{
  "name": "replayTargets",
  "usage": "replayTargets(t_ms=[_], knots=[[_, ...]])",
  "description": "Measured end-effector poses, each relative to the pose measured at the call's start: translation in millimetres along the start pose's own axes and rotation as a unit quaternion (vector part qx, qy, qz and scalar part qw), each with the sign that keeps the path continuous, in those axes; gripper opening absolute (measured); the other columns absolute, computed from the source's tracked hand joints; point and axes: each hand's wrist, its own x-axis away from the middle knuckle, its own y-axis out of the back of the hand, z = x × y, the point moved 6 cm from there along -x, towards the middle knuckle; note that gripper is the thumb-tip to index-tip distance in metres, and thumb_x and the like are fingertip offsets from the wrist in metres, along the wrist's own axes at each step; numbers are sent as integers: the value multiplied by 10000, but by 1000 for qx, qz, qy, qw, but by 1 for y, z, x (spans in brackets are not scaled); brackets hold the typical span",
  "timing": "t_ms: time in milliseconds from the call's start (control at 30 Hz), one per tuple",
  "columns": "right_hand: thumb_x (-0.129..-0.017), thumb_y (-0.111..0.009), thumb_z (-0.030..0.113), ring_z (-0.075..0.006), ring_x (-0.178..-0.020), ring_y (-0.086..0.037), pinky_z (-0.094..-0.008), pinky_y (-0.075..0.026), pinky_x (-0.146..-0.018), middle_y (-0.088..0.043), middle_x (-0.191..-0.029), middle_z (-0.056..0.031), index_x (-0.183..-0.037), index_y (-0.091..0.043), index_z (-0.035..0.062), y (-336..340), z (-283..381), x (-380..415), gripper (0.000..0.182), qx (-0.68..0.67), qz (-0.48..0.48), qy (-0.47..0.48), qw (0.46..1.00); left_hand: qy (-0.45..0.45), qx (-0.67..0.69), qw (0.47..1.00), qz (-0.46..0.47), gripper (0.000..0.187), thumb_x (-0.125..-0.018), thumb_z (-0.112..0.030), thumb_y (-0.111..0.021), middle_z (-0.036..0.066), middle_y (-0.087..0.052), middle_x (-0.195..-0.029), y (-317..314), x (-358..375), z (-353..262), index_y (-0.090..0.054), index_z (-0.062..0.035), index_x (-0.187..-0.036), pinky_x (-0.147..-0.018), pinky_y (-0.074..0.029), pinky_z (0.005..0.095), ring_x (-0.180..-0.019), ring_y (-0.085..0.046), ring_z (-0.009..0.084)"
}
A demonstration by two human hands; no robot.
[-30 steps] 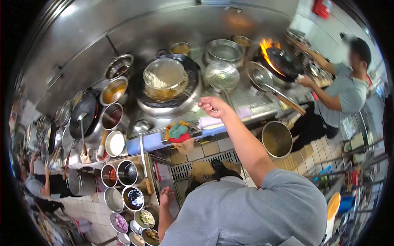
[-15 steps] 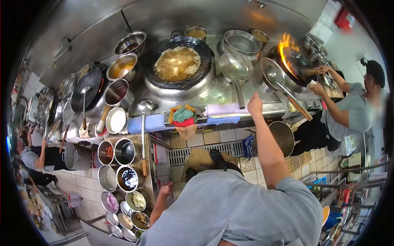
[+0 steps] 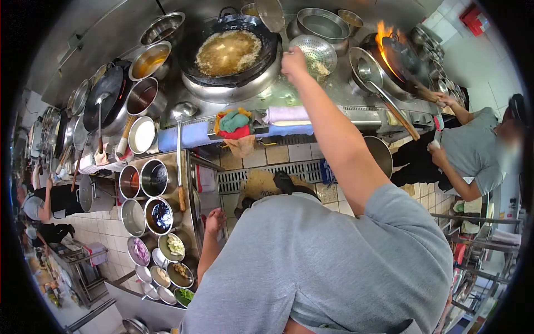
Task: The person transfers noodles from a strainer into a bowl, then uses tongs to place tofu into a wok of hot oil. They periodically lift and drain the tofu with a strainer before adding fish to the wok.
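Observation:
My right hand [image 3: 294, 62] is closed, reaching over the edge of a perforated strainer [image 3: 311, 54] that holds a few pale bits. Just beyond the fist, a round metal skimmer [image 3: 271, 14] is raised and tilted beside a black wok [image 3: 192, 69]. Its handle is hard to see but seems to run into my right hand. Bubbling oil [image 3: 228, 51] with pale pieces fills the wok. My left hand [image 3: 214, 220] hangs low beside the seasoning counter, fingers loosely bent and apart, with nothing visible in it. My right forearm hides the strainer's handle.
A ladle [image 3: 181, 128] lies across the counter edge near colored cloths [image 3: 232, 123]. Metal pots [image 3: 158, 216] of sauces and chopped ingredients stand at left. At right, a co-worker [image 3: 478, 145] holds a flaming wok [image 3: 406, 61]. A wooden-handled ladle [image 3: 392, 108] juts over the edge.
My right hand has moved forward and left, from the counter's front edge to the strainer. The skimmer has come into view by the wok, and pale bits now show in the strainer. The view has shifted.

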Motion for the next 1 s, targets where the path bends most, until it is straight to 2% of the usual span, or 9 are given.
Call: replayTargets(t_ms=[200,333,367,433,533,733,833,967,1000], knots=[[-729,-389,-29,-161,-475,-392,-292,-254,-322,-424,-740,-92,-1148,-290,108,-46,33,111,452,-198,62,-239,949,9,8,1000,13,378,-801,-411,-523,14,-536,-1078,-2,23,7,-467,-189,-1102,-714,-394,347,-890,-538,199],[-720,-323,-73,-133,-442,-266,-280,-227,-338,-335,-692,-94,-970,-232,143,-81,44,155,343,-484,109,-313,810,4,-10,999,31,396,-792,-419,-532,23,-535,-1085,1,31,11,-461,-182,-1102,-762,-387,370,-914,-532,208],[-716,-315,-92,-127,-437,-266,-276,-237,-385,-291,-573,-48,-736,-302,67,-75,57,160,161,-508,96,-346,783,19,-19,1000,15,398,-792,-420,-533,31,-532,-1093,4,34,10,-461,-179,-1099,-770,-386,384,-925,-530,210],[-734,-320,-103,-132,-460,-280,-271,-252,-401,-304,-592,-58,-714,-294,34,-58,78,164,140,-613,100,-390,680,28,-26,999,-1,400,-791,-422,-533,38,-529,-1102,10,36,8,-460,-175,-1096,-778,-386,398,-935,-528,212],[-757,-339,-103,-128,-468,-297,-258,-262,-399,-342,-620,-73,-723,-307,39,-29,70,149,149,-616,133,-387,673,15,-6,1000,-20,404,-782,-430,-543,42,-539,-1057,16,33,3,-467,-174,-1084,-716,-386,381,-889,-536,201],[-841,-409,62,-125,-474,-399,-276,-325,-392,-488,-747,-91,-1129,-356,63,27,15,80,293,-281,167,-198,924,13,61,997,-37,337,-793,-394,-537,22,-535,-1045,19,12,-2,-492,-179,-1048,-687,-391,348,-844,-539,183],[-841,-423,95,-154,-556,-493,-306,-401,-461,-535,-792,-95,-1131,-412,44,19,17,54,294,-31,90,-63,994,21,73,997,-31,319,-799,-376,-536,16,-531,-1048,11,17,-7,-493,-179,-1046,-704,-388,356,-833,-535,179],[-826,-440,101,-146,-696,-534,-297,-435,-586,-559,-780,-99,-1104,-458,26,-17,-2,2,288,121,51,3,991,46,61,996,-41,306,-806,-379,-527,13,-531,-1047,7,30,-14,-495,-191,-1045,-712,-388,351,-854,-530,178],[-814,-436,67,-148,-564,-511,-294,-406,-459,-539,-699,-91,-1070,-471,33,-33,-20,-23,262,106,83,16,991,39,64,996,-45,307,-805,-378,-529,14,-530,-1049,8,34,-18,-496,-192,-1047,-728,-386,358,-865,-528,180]])
